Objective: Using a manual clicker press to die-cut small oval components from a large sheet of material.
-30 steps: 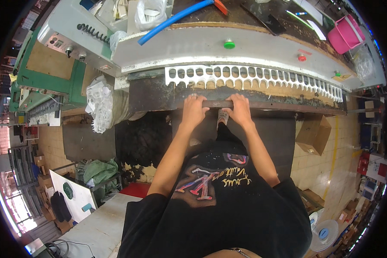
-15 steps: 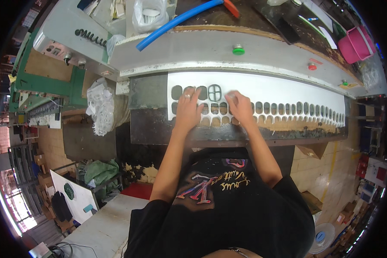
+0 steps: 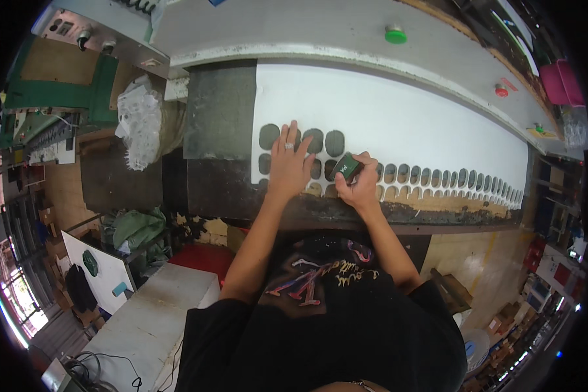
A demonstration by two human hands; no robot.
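Observation:
A white sheet [image 3: 398, 117] with rows of oval cut-outs along its near edge lies on a dark, worn board [image 3: 221, 117]. My left hand [image 3: 287, 163] rests on its left part, fingers spread over the larger cut-outs. In my right hand [image 3: 361, 186] is a small dark green oval cutting die [image 3: 347, 168], gripped between thumb and fingers. It is tilted, just nearer to me than the last oval hole [image 3: 334, 143] of the upper row. Whether the die touches the sheet I cannot tell.
Behind the sheet runs a grey machine beam [image 3: 294, 36] with a green button [image 3: 395, 34] and a red button [image 3: 501, 90]. A clear plastic bag of white scraps [image 3: 140, 121] hangs at the left. A pink bucket [image 3: 562, 83] stands far right.
My right hand has taken hold of the cutting die and lifted it off the sheet toward me. An oval hole shows where it stood. My left hand stays on the sheet; the view has shifted.

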